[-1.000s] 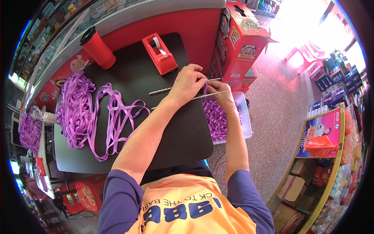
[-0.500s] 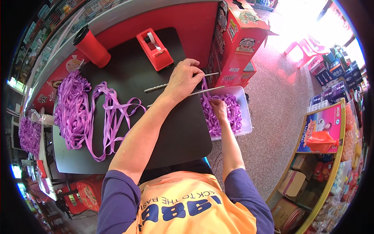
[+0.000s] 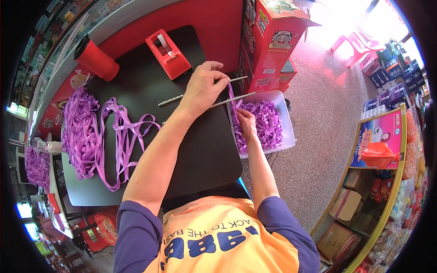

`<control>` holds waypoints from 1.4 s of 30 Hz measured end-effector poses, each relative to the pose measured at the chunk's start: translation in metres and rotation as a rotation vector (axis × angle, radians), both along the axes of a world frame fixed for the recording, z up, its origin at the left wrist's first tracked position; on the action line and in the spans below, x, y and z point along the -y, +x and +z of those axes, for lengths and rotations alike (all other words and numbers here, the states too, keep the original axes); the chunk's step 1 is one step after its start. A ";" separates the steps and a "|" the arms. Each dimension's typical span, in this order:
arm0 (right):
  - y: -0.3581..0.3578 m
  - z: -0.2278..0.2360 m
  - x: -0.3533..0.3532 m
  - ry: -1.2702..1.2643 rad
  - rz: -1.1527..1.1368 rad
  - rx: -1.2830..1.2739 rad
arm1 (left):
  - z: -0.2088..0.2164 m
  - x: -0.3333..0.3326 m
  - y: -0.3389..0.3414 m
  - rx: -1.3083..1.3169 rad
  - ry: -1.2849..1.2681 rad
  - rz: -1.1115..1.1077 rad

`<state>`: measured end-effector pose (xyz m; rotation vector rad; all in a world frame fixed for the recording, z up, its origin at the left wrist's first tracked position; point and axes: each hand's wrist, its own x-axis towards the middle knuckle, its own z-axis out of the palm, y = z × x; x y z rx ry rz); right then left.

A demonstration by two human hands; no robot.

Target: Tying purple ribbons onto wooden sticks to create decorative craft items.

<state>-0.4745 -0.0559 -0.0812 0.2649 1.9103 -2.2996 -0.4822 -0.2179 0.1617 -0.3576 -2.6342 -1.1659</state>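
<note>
At the right edge of the black table (image 3: pixel 200 159), my left hand (image 3: pixel 205 88) is closed with thumb and forefinger pinching a purple ribbon (image 3: pixel 231 92). Two thin metal rods lie across that edge. The far rod (image 3: pixel 170 100) passes under this hand, and the near rod (image 3: pixel 245 96) sticks out over a white plastic bin (image 3: pixel 288 132). From my left fingers the ribbon runs down past the rods to my right hand (image 3: pixel 246 123), whose fingers are closed on it just above the bin. Crinkled purple ribbon pieces (image 3: pixel 265 120) fill the bin.
A thick purple ribbon bundle (image 3: pixel 81 132) and looser ribbon loops (image 3: pixel 120 141) lie on the table's left. Behind are a red tape dispenser (image 3: pixel 167 54) and red tumbler (image 3: pixel 96 59). Tall red cartons (image 3: pixel 275 43) stand beyond the bin; a display shelf (image 3: pixel 364 191) is at right.
My right hand has come up out of the ribbon pile and a little left, with the ribbon now between its fingers. My left hand keeps its pinch by the rods. The view has shifted slightly.
</note>
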 end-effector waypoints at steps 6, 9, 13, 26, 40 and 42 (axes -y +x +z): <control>-0.014 0.033 0.008 -0.558 0.029 0.151 | 0.000 -0.001 0.001 0.014 0.009 0.000; -0.018 0.003 -0.005 -0.565 0.041 0.188 | 0.003 -0.004 -0.001 0.048 -0.051 -0.036; -0.012 -0.024 -0.017 -0.228 0.049 0.293 | 0.003 -0.001 0.000 0.066 -0.035 -0.026; 0.015 -0.062 0.007 0.317 0.009 -0.175 | 0.001 -0.002 -0.001 0.054 -0.018 -0.022; 0.079 -0.049 -0.019 0.490 0.100 -0.417 | 0.000 -0.004 0.000 0.003 0.019 -0.021; 0.092 -0.042 -0.029 0.533 0.130 -0.434 | 0.002 0.000 0.002 0.056 -0.016 -0.018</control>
